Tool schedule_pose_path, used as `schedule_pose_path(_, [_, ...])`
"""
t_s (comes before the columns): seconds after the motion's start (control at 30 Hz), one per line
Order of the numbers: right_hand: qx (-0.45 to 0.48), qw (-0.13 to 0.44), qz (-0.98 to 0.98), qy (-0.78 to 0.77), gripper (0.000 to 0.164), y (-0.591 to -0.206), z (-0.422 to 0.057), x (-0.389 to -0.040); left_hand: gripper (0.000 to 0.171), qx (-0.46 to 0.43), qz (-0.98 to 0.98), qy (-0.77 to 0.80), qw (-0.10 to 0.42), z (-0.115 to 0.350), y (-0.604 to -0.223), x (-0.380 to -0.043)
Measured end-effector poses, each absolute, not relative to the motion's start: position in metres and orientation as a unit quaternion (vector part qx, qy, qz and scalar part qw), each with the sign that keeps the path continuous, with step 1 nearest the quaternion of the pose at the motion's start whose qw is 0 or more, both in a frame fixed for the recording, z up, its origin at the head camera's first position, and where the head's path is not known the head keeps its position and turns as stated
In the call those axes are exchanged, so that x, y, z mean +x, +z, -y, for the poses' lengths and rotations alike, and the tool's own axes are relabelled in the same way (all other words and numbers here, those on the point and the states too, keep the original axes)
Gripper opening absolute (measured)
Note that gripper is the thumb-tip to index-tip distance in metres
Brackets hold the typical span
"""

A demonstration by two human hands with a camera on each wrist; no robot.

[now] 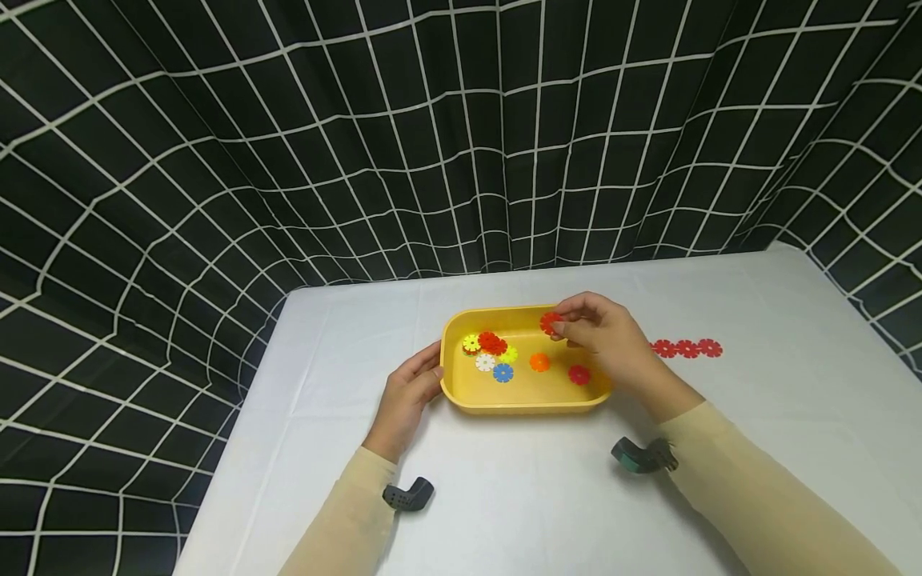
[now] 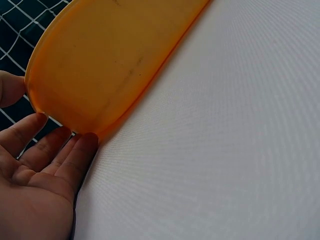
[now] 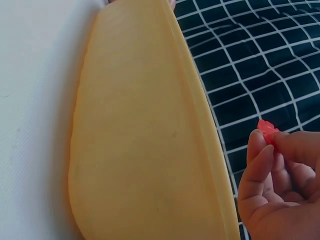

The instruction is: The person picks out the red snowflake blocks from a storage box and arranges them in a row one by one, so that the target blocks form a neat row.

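A red notched plastic disc [image 1: 551, 323] is pinched between thumb and fingers of my right hand [image 1: 603, 332], above the far right part of a yellow tray [image 1: 533, 407]. The right wrist view shows this red disc [image 3: 267, 130] nearly edge-on at the fingertips. My left hand [image 1: 408, 394] rests at the tray's left end; in the left wrist view its fingertips [image 2: 89, 140] touch the outer wall. Inside the tray lie a blue disc [image 1: 503, 373], a white disc [image 1: 485, 362], an orange disc [image 1: 539, 362], a lone red disc [image 1: 579, 375] and a cluster of red and yellow discs [image 1: 493, 343].
To the right of the tray, a row of red discs [image 1: 687, 349] lies on the white tablecloth [image 1: 504, 488], its left end partly behind my right hand. A black curtain [image 1: 446, 136] with white grid lines hangs behind the table and along both sides.
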State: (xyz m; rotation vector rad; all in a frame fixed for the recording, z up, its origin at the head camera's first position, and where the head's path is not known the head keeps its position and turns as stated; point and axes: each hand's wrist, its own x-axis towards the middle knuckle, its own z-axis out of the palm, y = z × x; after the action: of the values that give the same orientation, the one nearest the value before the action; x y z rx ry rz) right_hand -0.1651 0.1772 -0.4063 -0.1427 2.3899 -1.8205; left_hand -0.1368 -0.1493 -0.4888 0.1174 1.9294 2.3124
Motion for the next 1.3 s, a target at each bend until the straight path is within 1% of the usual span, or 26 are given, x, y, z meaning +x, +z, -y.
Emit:
schedule_pose_path(0.4, [-0.052,0.07,-0.785,-0.613,0.03,-0.411,-0.189,-0.157,0.05,0.035,-0.642,0.763,0.064,0.15,-0.488,-0.137])
schedule_pose_path(0.6, [-0.045,0.071,-0.786,-0.613,0.031,-0.413,-0.19,-0.154,0.047,0.033,-0.649,0.758,0.059,0.15,-0.489,-0.137])
schedule_pose_path(0.93, [-0.031,0.068,-0.799,-0.596,0.031,-0.415,-0.206,-0.148,0.048,0.03,-0.648,0.759,0.063,0.149,-0.489,-0.137])
schedule_pose_path(1.17, [-0.038,0.05,-0.808,-0.586,0.036,-0.416,-0.22,-0.142,0.047,0.03,-0.65,0.757,0.061,0.149,-0.489,-0.136])
schedule_pose_path(1.3, [-0.042,0.04,-0.807,-0.588,0.035,-0.418,-0.228,-0.139,0.047,0.028,-0.65,0.757,0.062,0.149,-0.489,-0.136])
